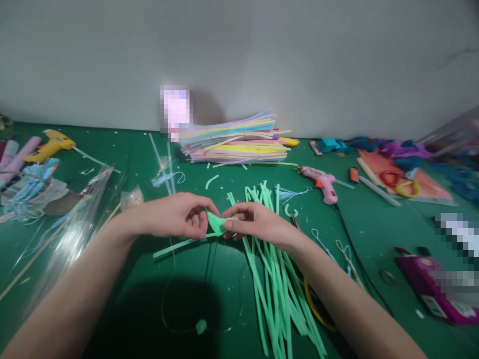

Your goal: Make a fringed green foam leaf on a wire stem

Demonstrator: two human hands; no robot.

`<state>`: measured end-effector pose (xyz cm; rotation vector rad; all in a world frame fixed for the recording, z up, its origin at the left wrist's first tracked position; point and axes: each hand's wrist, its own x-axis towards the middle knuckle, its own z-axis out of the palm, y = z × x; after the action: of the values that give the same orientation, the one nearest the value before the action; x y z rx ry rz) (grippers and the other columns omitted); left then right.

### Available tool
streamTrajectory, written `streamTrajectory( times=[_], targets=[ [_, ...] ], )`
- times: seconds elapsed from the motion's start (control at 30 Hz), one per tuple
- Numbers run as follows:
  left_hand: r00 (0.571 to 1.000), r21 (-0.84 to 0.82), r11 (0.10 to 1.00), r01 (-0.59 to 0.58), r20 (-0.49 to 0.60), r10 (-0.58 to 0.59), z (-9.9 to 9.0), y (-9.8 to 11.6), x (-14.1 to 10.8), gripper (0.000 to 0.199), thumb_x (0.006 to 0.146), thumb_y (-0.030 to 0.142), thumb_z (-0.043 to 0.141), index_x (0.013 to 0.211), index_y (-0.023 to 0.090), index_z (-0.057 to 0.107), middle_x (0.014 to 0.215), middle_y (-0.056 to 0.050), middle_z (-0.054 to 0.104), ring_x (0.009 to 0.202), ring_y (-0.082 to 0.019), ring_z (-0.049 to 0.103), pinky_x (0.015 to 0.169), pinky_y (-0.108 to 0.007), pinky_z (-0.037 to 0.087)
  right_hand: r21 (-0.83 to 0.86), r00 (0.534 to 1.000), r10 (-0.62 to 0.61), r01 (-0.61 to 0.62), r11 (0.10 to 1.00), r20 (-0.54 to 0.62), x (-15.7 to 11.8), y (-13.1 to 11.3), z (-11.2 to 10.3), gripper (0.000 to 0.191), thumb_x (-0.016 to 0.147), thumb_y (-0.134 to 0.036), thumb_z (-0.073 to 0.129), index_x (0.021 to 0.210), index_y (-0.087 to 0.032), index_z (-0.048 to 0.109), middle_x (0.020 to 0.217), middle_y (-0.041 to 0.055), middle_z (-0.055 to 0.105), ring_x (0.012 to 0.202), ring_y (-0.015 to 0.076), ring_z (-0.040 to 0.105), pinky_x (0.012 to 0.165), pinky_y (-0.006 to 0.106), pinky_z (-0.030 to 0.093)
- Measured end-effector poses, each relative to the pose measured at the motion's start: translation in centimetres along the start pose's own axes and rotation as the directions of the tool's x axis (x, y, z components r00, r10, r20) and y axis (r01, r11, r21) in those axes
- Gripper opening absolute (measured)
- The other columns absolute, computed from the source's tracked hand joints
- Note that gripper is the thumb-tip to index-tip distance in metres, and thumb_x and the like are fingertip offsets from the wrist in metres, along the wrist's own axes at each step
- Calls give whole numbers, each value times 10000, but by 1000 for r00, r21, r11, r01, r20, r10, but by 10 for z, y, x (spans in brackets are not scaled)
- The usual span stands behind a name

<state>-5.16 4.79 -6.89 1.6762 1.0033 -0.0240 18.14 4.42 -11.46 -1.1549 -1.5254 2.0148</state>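
Note:
Between my two hands is a small light-green folded piece (216,224), with a green strip (174,248) sticking out from it to the left. My left hand (187,218) pinches its left edge, fingers curled. From the other side my right hand (249,223) grips the piece between thumb and fingers. Just beneath and beside my right hand lies a loose pile of long green strips (277,289) on the green table (142,309). A small green piece (201,326) on a thin clear thread lies nearer to me.
Bundled pastel strips (235,139) lie by the wall. A pink glue gun (324,184) with a black cord is at right, a yellow glue gun (52,145) at far left. Clear plastic sleeves (80,234) lie under my left forearm; a magenta pouch (430,289) is at right.

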Motion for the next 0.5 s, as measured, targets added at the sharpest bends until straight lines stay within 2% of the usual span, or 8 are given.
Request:
streamTrajectory(
  times=[0.07,0.13,0.2,0.27,0.3,0.37,0.43,0.5],
  targets=[
    [1000,50,999,-21,-17,22,4,4,3,328,837,294,649,1152,215,608,831,14,677,720,-144,598,631,-229,469,38,999,0,-1,999,33,3,4,-1,383,718,-374,818,1013,-164,693,690,17,726,738,174,736,641,251,578],
    [998,108,994,-12,-58,18,4,7,0,401,839,363,656,1214,236,592,925,-2,696,788,-162,626,669,-241,482,91,1000,-2,-1,996,31,6,8,-4,386,686,-361,844,976,-151,702,657,12,723,701,168,735,634,247,579],
    [985,183,983,27,-171,5,-3,8,-10,517,830,470,661,1296,273,554,1117,-27,684,922,-191,639,740,-263,492,128,1000,-3,3,992,0,8,10,-9,369,669,-351,856,932,-138,710,656,13,726,678,160,734,631,241,582],
    [937,288,953,99,-349,8,-12,8,-26,537,829,573,626,1288,300,569,1248,-35,635,1006,-214,621,786,-286,482,141,1000,-3,6,990,-27,10,11,-15,358,668,-349,857,913,-132,712,667,13,728,671,157,735,633,240,588],
    [912,341,931,131,-410,22,-16,8,-34,493,826,609,607,1204,293,623,1195,-34,652,957,-213,625,760,-288,476,141,999,1,4,990,-32,11,12,-16,359,669,-351,856,914,-133,711,668,11,726,674,158,737,634,241,591],
    [891,457,863,216,-454,17,-19,10,-47,450,807,655,591,1030,278,696,943,-27,686,774,-198,616,640,-284,442,140,999,10,-4,990,-38,12,13,-19,363,665,-352,860,913,-136,708,643,2,713,677,164,740,632,242,594],
    [901,527,811,252,-434,2,-12,13,-49,408,828,640,570,963,285,718,746,-7,649,638,-180,578,564,-279,389,137,999,20,-14,991,-42,13,14,-19,370,650,-352,869,903,-138,705,621,-5,701,674,168,740,629,243,596],
    [918,574,784,238,-397,12,4,18,-42,319,856,556,582,964,291,724,727,-4,650,638,-181,584,576,-283,372,129,999,27,-21,991,-43,13,15,-18,380,641,-352,875,903,-138,703,625,-3,704,670,166,739,628,242,596]
  ],
)
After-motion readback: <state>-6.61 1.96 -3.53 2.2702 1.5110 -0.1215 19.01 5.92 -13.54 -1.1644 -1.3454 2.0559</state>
